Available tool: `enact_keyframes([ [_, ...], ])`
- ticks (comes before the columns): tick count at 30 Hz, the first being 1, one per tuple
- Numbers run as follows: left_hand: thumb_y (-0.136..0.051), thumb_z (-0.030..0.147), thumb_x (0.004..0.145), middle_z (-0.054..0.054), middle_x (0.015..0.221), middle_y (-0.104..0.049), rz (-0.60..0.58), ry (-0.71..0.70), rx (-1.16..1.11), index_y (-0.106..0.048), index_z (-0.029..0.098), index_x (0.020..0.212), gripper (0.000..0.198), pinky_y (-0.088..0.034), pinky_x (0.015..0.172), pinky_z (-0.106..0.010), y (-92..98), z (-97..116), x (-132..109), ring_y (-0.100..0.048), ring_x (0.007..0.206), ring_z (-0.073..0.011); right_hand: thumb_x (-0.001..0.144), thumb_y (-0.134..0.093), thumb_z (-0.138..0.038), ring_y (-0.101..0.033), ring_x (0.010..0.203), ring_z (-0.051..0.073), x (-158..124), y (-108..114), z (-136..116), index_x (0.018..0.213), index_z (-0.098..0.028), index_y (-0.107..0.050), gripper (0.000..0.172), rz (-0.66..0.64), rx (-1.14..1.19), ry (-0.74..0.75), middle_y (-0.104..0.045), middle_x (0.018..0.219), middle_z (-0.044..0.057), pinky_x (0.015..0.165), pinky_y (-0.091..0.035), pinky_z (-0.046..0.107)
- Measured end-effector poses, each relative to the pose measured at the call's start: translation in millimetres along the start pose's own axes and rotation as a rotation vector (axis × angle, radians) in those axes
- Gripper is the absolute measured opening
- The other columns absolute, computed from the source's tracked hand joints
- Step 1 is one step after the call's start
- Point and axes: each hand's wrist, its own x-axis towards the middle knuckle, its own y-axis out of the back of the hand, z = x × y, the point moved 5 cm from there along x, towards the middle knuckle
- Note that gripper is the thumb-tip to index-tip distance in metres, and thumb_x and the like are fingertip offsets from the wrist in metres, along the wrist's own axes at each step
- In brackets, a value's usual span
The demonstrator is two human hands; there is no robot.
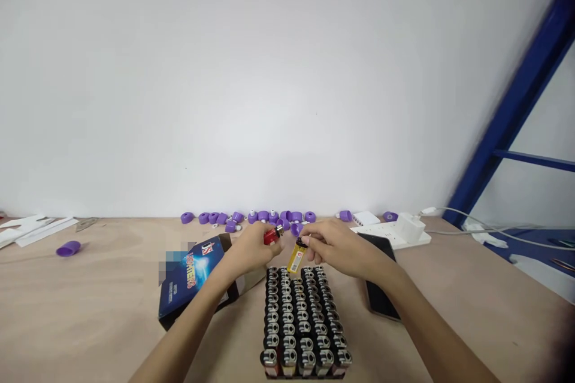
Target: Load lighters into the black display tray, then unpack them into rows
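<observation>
My left hand [258, 248] is closed around a red lighter [271, 236], whose metal top points up and to the right. Pinched by its black top in my right hand [327, 242] is a yellow lighter [295, 257] with a white label, its lower end tilting down and left. Both hands are above the far end of a tray of lighters [305, 323], which stand upright in several tight rows with metal tops upward. At the far end of the middle row there is a gap. Left of the tray, partly behind my left forearm, lies a dark blue lighter box [193, 278].
Several purple caps [265, 215] lie along the wall, and another purple cap [68, 248] sits at the left. A black phone or tablet [381, 287] lies right of the tray, beside a white power strip [395, 233] with cables. White paper strips [36, 230] lie far left.
</observation>
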Motion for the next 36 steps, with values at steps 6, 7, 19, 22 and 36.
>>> enact_keyframes([
  [6,-0.063,0.037,0.095,0.003,0.076,-0.06,-0.117,0.036,0.107,-0.062,0.014,0.086,0.024,-0.05,0.058,-0.026,-17.5,-22,8,-0.057,0.061,-0.0108,0.096,-0.043,-0.018,-0.064,0.066,0.017,5,-1,6,0.081,-0.018,-0.067,0.028,0.023,-0.084,-0.007,-0.071,0.072,0.004,0.066,-0.044,0.029],
  [7,-0.063,0.037,0.096,0.003,0.077,-0.061,-0.133,0.038,0.115,-0.062,0.014,0.087,0.024,-0.051,0.058,-0.026,-19.1,-23,8,-0.057,0.061,-0.011,0.096,-0.043,-0.018,-0.063,0.068,0.018,5,0,6,0.084,-0.017,-0.068,0.027,0.025,-0.095,-0.01,-0.071,0.075,0.005,0.066,-0.043,0.03],
  [19,-0.064,0.035,0.095,0.004,0.072,-0.058,-0.235,0.047,0.177,-0.062,0.014,0.083,0.024,-0.048,0.054,-0.023,-24.6,-25,4,-0.055,0.058,-0.0098,0.087,-0.055,-0.016,-0.054,0.063,0.015,3,-27,8,0.079,-0.019,-0.076,0.022,-0.148,-0.151,-0.022,-0.069,0.07,0.002,0.057,-0.034,0.027],
  [22,-0.064,0.036,0.095,0.005,0.07,-0.057,-0.241,0.05,0.176,-0.061,0.014,0.082,0.025,-0.047,0.052,-0.023,-25.3,-26,4,-0.054,0.056,-0.0093,0.085,-0.056,-0.015,-0.051,0.059,0.013,3,-35,8,0.073,-0.018,-0.073,0.021,-0.199,-0.138,-0.025,-0.066,0.066,0.0,0.054,-0.033,0.027],
  [36,-0.062,0.038,0.096,0.007,0.063,-0.051,-0.246,0.049,0.168,-0.058,0.015,0.076,0.031,-0.041,0.047,-0.02,-22.5,-22,0,-0.046,0.049,-0.0071,0.084,-0.054,-0.01,-0.051,0.059,0.013,3,-37,3,0.07,-0.018,-0.069,0.022,-0.205,-0.136,-0.008,-0.066,0.066,-0.001,0.054,-0.033,0.027],
])
